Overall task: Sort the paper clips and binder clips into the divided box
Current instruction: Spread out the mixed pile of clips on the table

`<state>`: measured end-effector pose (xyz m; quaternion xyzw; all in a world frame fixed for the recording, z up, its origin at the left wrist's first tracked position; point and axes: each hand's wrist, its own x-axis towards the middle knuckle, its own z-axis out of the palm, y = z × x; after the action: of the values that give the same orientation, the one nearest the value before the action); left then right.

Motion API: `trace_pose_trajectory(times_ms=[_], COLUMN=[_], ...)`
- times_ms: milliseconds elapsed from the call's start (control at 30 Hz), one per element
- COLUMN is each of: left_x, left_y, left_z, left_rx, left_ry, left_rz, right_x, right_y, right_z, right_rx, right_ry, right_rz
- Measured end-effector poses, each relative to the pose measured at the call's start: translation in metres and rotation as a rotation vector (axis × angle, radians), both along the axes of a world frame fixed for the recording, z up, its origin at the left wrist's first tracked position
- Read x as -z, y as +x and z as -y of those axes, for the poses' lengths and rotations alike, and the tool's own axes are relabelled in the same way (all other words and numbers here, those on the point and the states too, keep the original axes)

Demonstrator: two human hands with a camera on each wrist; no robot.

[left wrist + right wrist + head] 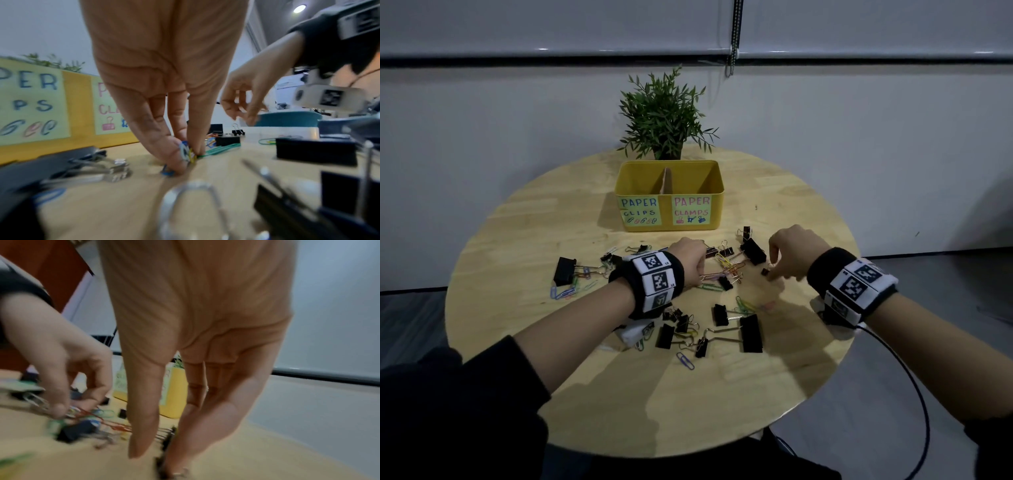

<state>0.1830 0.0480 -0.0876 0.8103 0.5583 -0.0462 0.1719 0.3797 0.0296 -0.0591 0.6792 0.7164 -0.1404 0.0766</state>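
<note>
A yellow divided box [669, 219] stands at the back of the round table, labelled "PAPER CLIPS" on the left and "PAPER CLAMPS" on the right; both compartments look empty. Coloured paper clips [724, 265] and black binder clips [751, 334] lie scattered in front of it. My left hand [700, 277] pinches a small bunch of paper clips [187, 152] between thumb and fingertips, down at the table top. My right hand [774, 272] reaches down over a small black binder clip [765, 271]. Its thumb and fingers [185, 443] stand apart on either side of the clip, and the wrist view is blurred.
A potted plant [664, 116] stands behind the box. Large binder clips lie at the left [565, 270] and near the box [753, 251]. More clips lie under my left forearm. A black cable [914, 394] hangs off the table's right edge.
</note>
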Motion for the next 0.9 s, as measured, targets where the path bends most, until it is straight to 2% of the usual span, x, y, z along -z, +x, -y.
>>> trace_pose_trajectory(times_ms=[100, 200, 400, 467, 533, 633, 700, 800, 900], left_x=[-0.003, -0.012, -0.065, -0.085, -0.097, -0.093, -0.08, -0.062, -0.042], left_y=[-0.016, -0.033, -0.067, -0.079, -0.088, -0.092, -0.093, -0.095, -0.096], left_z=[-0.001, -0.001, -0.013, -0.021, -0.032, -0.048, -0.057, -0.075, -0.094], left_rx=[-0.061, -0.166, -0.186, -0.206, -0.261, -0.392, -0.487, -0.622, -0.636], left_ry=[-0.074, -0.164, -0.083, -0.022, 0.122, 0.455, 0.614, 0.709, 0.61], left_rz=[0.128, 0.328, 0.584, 0.669, 0.753, 0.888, 0.957, 1.015, 0.966], right_x=[0.01, 0.019, 0.02, 0.016, 0.013, 0.014, 0.015, 0.015, 0.015], right_y=[0.0, -0.013, -0.054, -0.064, -0.072, -0.081, -0.079, -0.067, -0.067], right_z=[0.015, 0.015, 0.007, 0.007, 0.008, 0.014, 0.015, 0.014, 0.011], right_rx=[0.026, -0.035, -0.138, -0.168, -0.18, -0.23, -0.219, -0.183, -0.205], right_ry=[-0.198, -0.16, -0.217, -0.22, -0.208, -0.061, 0.012, -0.098, -0.224], right_rz=[-0.076, -0.116, -0.263, -0.262, -0.225, 0.007, 0.097, 0.01, -0.202])
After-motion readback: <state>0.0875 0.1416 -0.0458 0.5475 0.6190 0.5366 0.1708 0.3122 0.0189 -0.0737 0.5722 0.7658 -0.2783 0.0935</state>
